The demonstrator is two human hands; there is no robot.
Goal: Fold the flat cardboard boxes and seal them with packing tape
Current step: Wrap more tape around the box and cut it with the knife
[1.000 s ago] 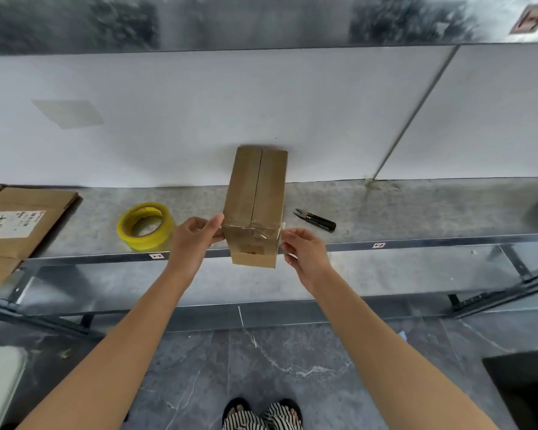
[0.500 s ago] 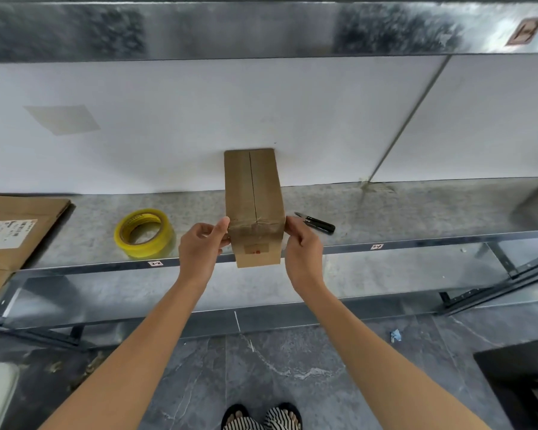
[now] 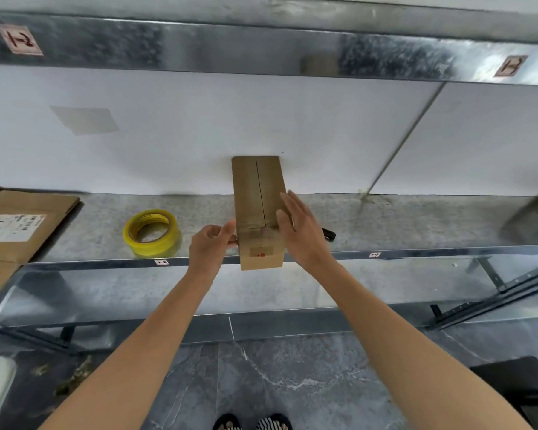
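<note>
Right hand [image 3: 302, 226] lets go, grip open now, flat fingers against the long brown cardboard box [image 3: 257, 193]; left hand [image 3: 213, 245] still pinches its taped edge, so this seal looks nearly finished.

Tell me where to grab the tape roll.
Pinch its wall from above, thumb in the core, fingers outside. The roll lies flat on the shelf, hole up, with nothing against its near side.

One head-worn view, forward and down, near shelf [image 3: 416, 225]
</note>
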